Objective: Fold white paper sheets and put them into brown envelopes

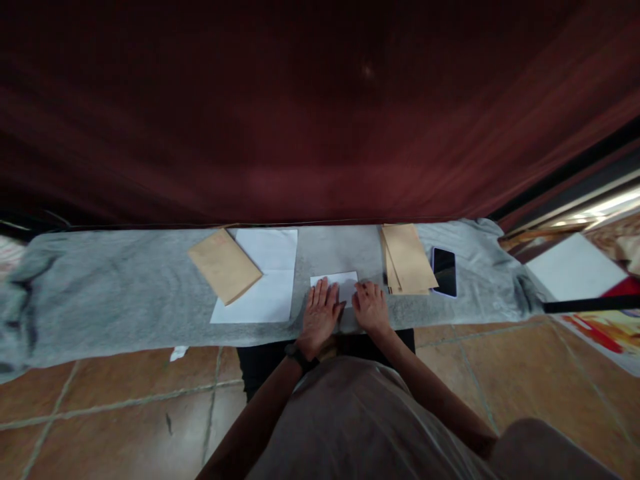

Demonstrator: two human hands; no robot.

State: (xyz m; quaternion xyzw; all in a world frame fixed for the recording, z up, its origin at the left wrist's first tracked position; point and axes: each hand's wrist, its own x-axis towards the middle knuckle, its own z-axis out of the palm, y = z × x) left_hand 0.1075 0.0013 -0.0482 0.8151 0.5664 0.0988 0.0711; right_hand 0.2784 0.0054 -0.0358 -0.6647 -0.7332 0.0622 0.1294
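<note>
A small folded white paper (346,283) lies on the grey cloth in front of me. Flat on its left part rests my left hand (321,310), fingers stretched out and thumb apart. My right hand (371,307) lies over the paper's right edge, its fingers loosely bent and its fingertips down on it. Neither hand lifts the paper. Part of the sheet is hidden under both hands.
To the left, a brown envelope (225,265) overlaps a larger white sheet (277,287). Several brown envelopes (409,257) are stacked to the right, beside a phone (445,272). The grey cloth (125,287) covers a narrow surface against a dark red panel (310,180).
</note>
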